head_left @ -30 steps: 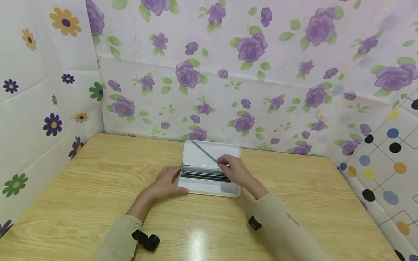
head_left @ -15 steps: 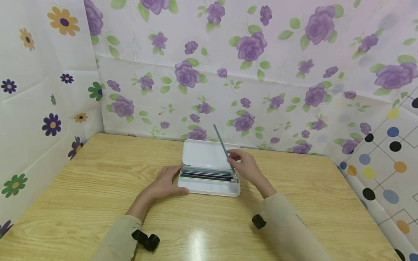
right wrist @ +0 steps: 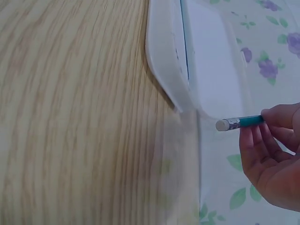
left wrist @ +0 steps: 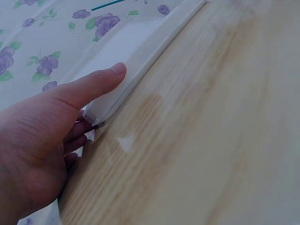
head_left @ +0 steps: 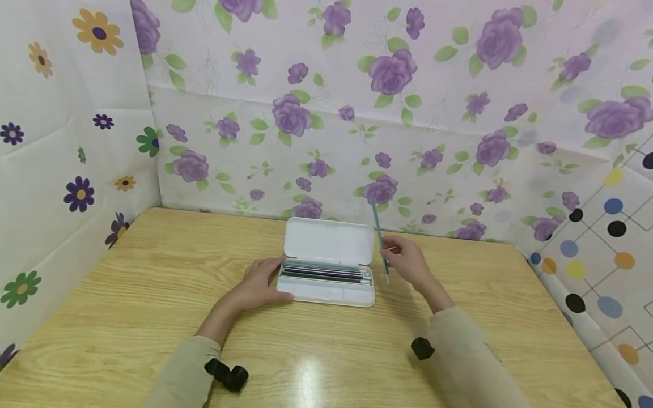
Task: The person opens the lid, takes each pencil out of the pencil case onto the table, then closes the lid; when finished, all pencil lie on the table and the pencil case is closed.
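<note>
A white pencil case (head_left: pixel 311 291) lies open on the table, its lid (head_left: pixel 329 241) tipped back toward the wall. Several dark and teal pencils (head_left: pixel 321 272) lie side by side in it, white erasers to the right. My left hand (head_left: pixel 257 286) holds the case's left end; in the left wrist view the thumb lies over the front wall and the fingers curl at the corner. Just right of the case, my right hand (head_left: pixel 408 265) pinches a teal pencil (head_left: pixel 377 224) between thumb and fingers, steeply tilted. Its eraser end (right wrist: pixel 227 124) points down, clear of the case.
The wooden table (head_left: pixel 306 351) extends around the case on all sides. A floral sheet (head_left: pixel 336 130) hangs behind the table's back edge, with patterned sheets at left and right. Black wrist cameras (head_left: pixel 232 377) sit on both sleeves.
My right hand has carried the pencil rightward from over the case to beside it, and the pencil has turned from slanting left to nearly upright. My left hand stays on the case.
</note>
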Available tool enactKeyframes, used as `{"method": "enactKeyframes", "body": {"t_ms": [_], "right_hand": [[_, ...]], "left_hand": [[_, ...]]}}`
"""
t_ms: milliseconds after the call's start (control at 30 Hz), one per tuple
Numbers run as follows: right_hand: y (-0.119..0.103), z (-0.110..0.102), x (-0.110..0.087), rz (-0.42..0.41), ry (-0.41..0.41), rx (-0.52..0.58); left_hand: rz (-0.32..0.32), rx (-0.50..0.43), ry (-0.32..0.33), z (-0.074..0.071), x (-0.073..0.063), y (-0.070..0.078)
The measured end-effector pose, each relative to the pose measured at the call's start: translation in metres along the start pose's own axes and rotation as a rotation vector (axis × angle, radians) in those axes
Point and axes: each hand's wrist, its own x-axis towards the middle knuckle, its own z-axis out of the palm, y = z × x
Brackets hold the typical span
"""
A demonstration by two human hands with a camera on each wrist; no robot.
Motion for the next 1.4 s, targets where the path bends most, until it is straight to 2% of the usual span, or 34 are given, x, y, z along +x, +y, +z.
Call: {"method": "enactKeyframes", "body": {"t_ms": [367, 567, 767, 1000, 1400], "right_hand": [[0.021, -0.009, -0.005, 0.173, 0.001, 0.064], [0.028, -0.001, -0.006, 0.251, 0.019, -0.018], [0.037, 0.008, -0.006, 0.281, 0.019, -0.083], [0.036, 0.014, -0.002, 0.279, 0.037, -0.156], [0.032, 0.014, -0.002, 0.298, 0.026, -0.162]], "left_hand": [[0.006, 0.001, -0.003, 0.000, 0.002, 0.001], [-0.003, 0.000, -0.005, 0.000, 0.000, 0.001], [0.000, -0.009, -0.004, -0.001, -0.001, 0.001], [-0.003, -0.007, -0.007, -0.002, -0.001, 0.001], [0.004, -0.008, -0.005, 0.000, 0.000, 0.001]]}}
